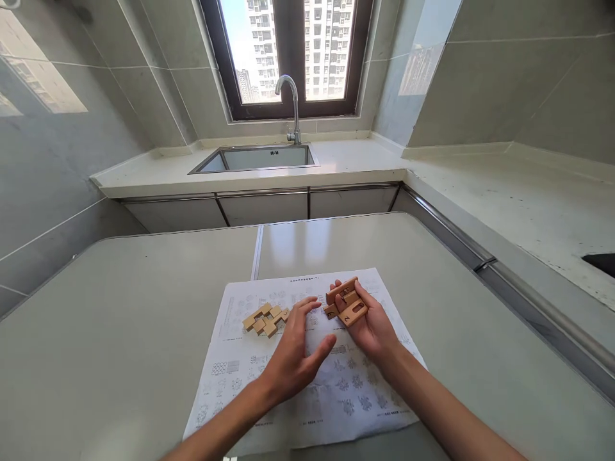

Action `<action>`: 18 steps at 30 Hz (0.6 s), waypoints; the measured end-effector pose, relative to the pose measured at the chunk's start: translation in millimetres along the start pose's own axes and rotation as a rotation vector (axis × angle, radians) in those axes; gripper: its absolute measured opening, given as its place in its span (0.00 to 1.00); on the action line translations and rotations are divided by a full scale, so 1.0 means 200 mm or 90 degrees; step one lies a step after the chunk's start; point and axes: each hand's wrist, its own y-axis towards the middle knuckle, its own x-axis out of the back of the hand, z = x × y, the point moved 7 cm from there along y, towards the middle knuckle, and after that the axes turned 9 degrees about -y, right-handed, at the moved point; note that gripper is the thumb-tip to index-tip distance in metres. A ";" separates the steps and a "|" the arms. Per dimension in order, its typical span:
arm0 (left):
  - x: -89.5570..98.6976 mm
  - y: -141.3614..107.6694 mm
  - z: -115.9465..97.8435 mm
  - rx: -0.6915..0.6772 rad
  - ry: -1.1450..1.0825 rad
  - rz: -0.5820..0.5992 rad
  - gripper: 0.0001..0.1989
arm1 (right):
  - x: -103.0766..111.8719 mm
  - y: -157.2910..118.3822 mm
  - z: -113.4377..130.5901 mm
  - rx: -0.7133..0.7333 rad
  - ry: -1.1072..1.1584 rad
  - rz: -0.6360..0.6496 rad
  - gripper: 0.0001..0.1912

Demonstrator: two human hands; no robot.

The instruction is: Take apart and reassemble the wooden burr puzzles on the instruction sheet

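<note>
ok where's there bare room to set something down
Bare tabletop lies left and right of the printed sheet, and beyond it toward the sink counter. It's crowded over the sheet's upper middle: light wooden pieces, left hand, and right hand holding darker wooden pieces.

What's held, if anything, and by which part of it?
Right hand: a cluster of marked wooden pieces, thumb at its upper right edge, fingers behind and beneath. Left hand: open, nothing held.
</note>
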 end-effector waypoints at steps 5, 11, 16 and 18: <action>0.08 0.01 0.09 0.023 0.050 -0.044 0.20 | -0.01 -0.01 -0.02 -0.023 0.001 -0.013 0.07; 0.22 0.05 0.13 0.054 0.098 -0.112 0.24 | -0.04 -0.04 -0.05 -0.079 -0.014 -0.008 0.10; 0.21 0.07 0.08 0.087 -0.015 -0.051 0.19 | -0.06 -0.07 -0.09 -0.062 -0.090 0.012 0.08; 0.13 0.07 0.05 0.104 -0.114 0.044 0.21 | -0.07 -0.09 -0.11 -0.068 -0.130 0.048 0.10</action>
